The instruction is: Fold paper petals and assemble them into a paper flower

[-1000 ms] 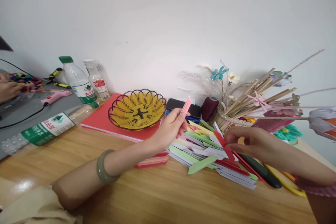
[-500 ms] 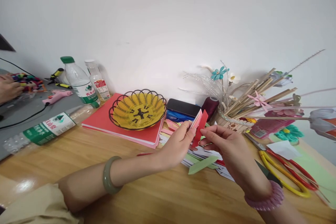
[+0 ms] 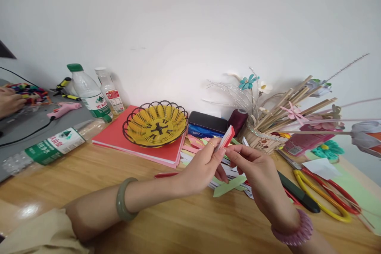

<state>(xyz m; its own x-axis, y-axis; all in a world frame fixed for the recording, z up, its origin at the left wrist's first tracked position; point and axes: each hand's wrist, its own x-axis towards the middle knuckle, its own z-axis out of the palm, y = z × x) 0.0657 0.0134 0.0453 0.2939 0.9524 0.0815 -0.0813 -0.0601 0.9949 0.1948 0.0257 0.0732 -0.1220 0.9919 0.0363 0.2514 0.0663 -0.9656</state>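
Observation:
My left hand (image 3: 202, 166) holds a small stack of folded paper pieces (image 3: 226, 137), pink with a red one on the outer side, pinched upright between thumb and fingers. My right hand (image 3: 253, 166) meets it from the right, fingertips pressing on the red piece at the bottom of the stack. Below both hands lies a heap of folded paper strips (image 3: 229, 174) in green, white, red and pink on the wooden table (image 3: 166, 218). A loose green strip (image 3: 228, 186) sticks out at the heap's front.
A yellow wire basket (image 3: 156, 124) sits on red card sheets (image 3: 119, 137). Water bottles (image 3: 87, 91) stand and lie at the left. A phone (image 3: 208, 122), dark thread spool (image 3: 237, 120), stick-and-flower bundle (image 3: 285, 115), scissors (image 3: 324, 194) and black pen (image 3: 297, 192) are nearby. Another person's hand (image 3: 8, 101) is far left.
My right hand lifted a red piece from the heap, brought it left and pushed it against the pink stack in my left hand. The stack moved a little right and down.

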